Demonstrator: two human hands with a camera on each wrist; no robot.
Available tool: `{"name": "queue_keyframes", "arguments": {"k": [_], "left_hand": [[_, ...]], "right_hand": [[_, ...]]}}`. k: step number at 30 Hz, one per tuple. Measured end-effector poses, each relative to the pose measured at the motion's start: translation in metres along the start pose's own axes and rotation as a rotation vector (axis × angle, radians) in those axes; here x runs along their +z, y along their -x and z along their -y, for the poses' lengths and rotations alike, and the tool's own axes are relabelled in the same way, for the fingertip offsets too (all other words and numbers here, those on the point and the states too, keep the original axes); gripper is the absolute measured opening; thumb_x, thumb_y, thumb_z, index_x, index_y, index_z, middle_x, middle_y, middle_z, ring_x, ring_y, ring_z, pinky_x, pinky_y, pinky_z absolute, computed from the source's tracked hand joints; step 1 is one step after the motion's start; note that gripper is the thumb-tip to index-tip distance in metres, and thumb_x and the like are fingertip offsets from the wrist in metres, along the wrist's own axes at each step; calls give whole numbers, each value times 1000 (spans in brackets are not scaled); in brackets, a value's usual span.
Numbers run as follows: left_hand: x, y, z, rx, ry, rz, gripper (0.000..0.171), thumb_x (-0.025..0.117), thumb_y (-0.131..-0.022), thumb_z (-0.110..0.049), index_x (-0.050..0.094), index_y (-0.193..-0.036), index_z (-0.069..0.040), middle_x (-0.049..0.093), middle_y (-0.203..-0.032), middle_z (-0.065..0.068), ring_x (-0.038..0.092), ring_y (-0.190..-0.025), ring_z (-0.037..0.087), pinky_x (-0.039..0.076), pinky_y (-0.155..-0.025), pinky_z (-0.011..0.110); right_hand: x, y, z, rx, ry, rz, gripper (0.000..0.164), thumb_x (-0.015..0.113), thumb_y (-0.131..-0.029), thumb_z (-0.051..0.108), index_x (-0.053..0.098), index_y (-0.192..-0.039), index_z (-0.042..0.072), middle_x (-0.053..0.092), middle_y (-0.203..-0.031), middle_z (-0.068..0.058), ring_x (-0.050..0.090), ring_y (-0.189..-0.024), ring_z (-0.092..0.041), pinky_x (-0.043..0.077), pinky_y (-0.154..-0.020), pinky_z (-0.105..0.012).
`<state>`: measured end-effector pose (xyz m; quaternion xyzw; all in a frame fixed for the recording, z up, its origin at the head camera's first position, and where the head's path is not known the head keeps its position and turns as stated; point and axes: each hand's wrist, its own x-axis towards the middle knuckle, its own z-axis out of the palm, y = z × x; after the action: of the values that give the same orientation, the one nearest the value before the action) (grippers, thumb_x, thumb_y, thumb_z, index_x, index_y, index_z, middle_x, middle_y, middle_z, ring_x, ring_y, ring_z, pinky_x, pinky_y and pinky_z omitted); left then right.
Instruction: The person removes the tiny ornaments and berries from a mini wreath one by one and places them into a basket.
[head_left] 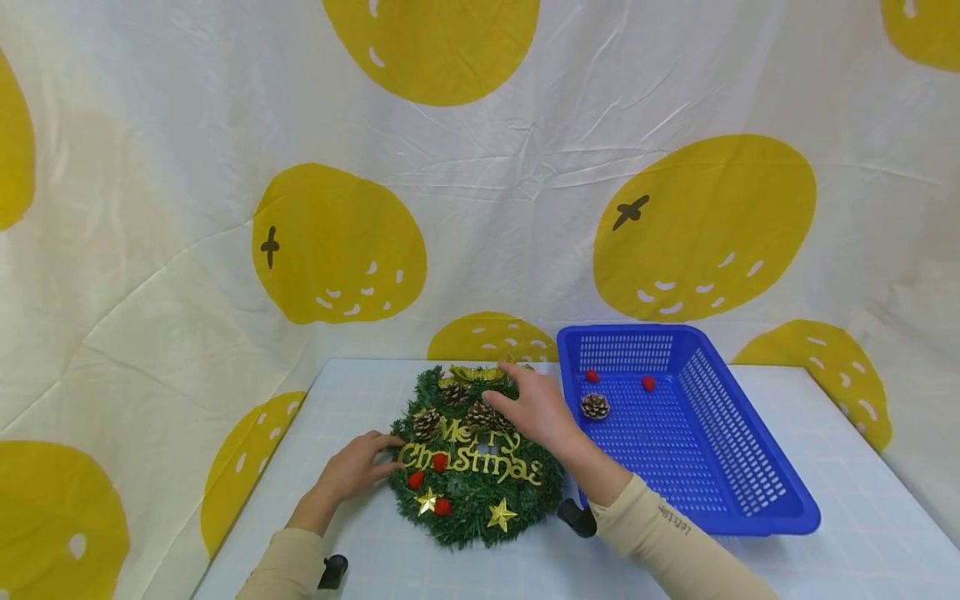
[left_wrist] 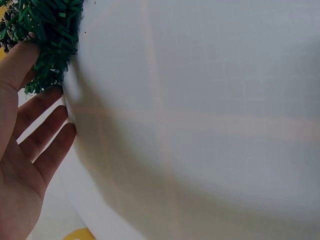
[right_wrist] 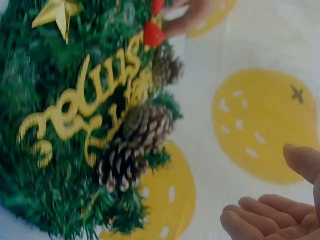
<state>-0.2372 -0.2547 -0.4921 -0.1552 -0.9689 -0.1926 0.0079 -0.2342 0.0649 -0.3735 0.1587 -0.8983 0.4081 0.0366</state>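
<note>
A green Christmas wreath [head_left: 472,517] lies on the table, with gold "Merry Christmas" lettering [head_left: 480,462] across its middle. Pinecones [right_wrist: 147,125] and a gold bow [head_left: 476,373] sit toward its far side; red balls [head_left: 443,507] and gold stars [head_left: 502,515] decorate the near part. My left hand [head_left: 362,467] holds the wreath's left edge between thumb and fingers, its other fingertips against the tabletop in the left wrist view. Above the wreath's upper right hovers my right hand [head_left: 536,404], thumb spread from the fingers [right_wrist: 260,212], with nothing in it.
A blue plastic basket [head_left: 757,408] stands to the right of the wreath, holding a pinecone [head_left: 596,407] and two red balls [head_left: 648,383]. Behind the table [head_left: 360,567] hangs a white cloth [head_left: 495,250] printed with yellow fruit.
</note>
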Motion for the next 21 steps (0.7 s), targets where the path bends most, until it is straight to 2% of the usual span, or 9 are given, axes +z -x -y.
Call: {"name": "queue_keyframes", "arguments": {"k": [2,3,6,7,10,13,17,20,21], "left_hand": [[0,0,0,-1,1,0,34,75,-86,-33,70,-115,-17,64,-111,4,62,-104,27,53,-85,49],[0,0,0,-2,2,0,34,75,-86,-33,70,-115,-17,64,-111,4,62,-104,27,53,-85,49],[0,0,0,-2,2,-2,34,75,-86,-33,70,-115,-17,64,-111,5,62,-104,27,53,-85,49],[0,0,0,-2,3,-3,34,75,-86,-33,70,-115,-17,64,-111,5,62,-104,27,53,-85,50],[-1,0,-1,-3,-1,-3,34,75,-86,-32,70,-115,-17,64,-111,5,62,-105,28,52,-86,50],[0,0,-1,-9,-5,-5,34,75,-86,-32,70,-115,-17,64,-112,5,62,-106,28,52,-87,50],[0,0,0,-7,-7,-6,33,76,-86,-32,70,-115,-16,64,-111,5,61,-106,29,52,-87,51],[0,0,0,-5,-1,-5,33,76,-86,-31,70,-114,-16,65,-111,5,62,-105,29,52,-87,51],[1,0,0,-10,5,-3,33,76,-86,-31,70,-115,-16,64,-111,5,61,-106,29,52,-87,51]], "right_hand": [[5,5,3,-20,-7,10,57,65,-95,33,50,-143,6,58,-134,-16,66,-77,-34,53,-83,-47],[7,7,4,-24,-10,17,57,65,-95,34,50,-143,6,58,-134,-16,66,-78,-34,53,-82,-46],[15,14,8,-40,-34,55,58,64,-95,36,49,-144,8,66,-118,-16,65,-68,-27,53,-77,-42],[17,17,10,-43,-49,73,59,64,-96,35,48,-145,8,68,-113,-16,62,-58,-25,53,-73,-41],[25,24,13,-62,-64,122,59,63,-96,36,47,-146,8,70,-99,-15,54,-50,-17,53,-71,-40],[34,31,16,-107,-51,153,59,64,-95,37,49,-144,9,68,-116,-13,67,-77,-18,55,-80,-42],[47,39,17,-145,-55,215,58,65,-95,39,51,-143,10,58,-136,-10,62,-113,-27,53,-90,-44],[57,44,15,-153,-52,271,57,65,-94,40,52,-142,11,61,-132,-9,64,-108,-24,53,-89,-39],[61,46,14,-154,-54,289,57,66,-94,39,53,-141,10,66,-123,-11,68,-97,-23,54,-85,-36]]}}
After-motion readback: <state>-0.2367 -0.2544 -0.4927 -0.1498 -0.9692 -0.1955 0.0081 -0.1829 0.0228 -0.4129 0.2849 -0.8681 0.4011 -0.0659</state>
